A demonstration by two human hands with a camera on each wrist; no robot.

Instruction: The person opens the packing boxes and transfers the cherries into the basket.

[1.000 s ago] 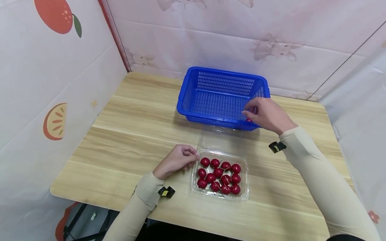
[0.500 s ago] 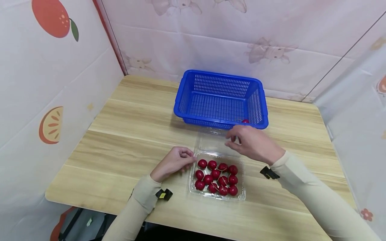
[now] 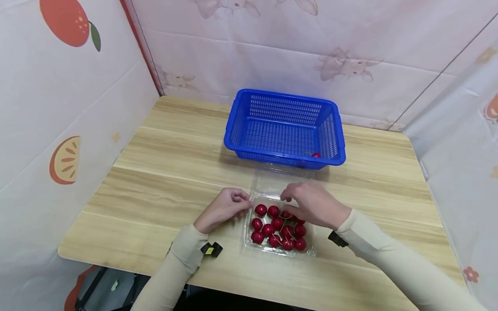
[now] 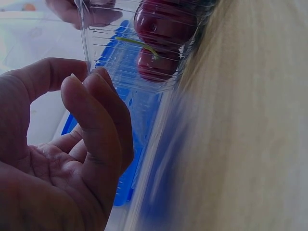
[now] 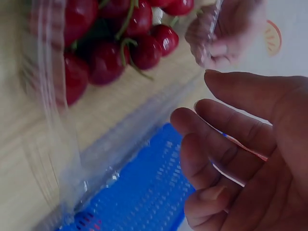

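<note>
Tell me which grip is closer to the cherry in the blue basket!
Right. The right grip is over the back right corner of the clear box, this side of the cherry. The left grip is farther off, at the box's left edge.

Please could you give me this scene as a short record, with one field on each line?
Surface: wood-grain table
Far side: blue plastic basket, one cherry visible inside
Near side: clear plastic clamshell, lid open toward the basket
Contents: red cherries with green stems, exact count partly hidden
Left grip: left hand pinches the clamshell's left edge
Right grip: right hand above the cherries, thumb and fingers apart, nothing visibly held
</note>
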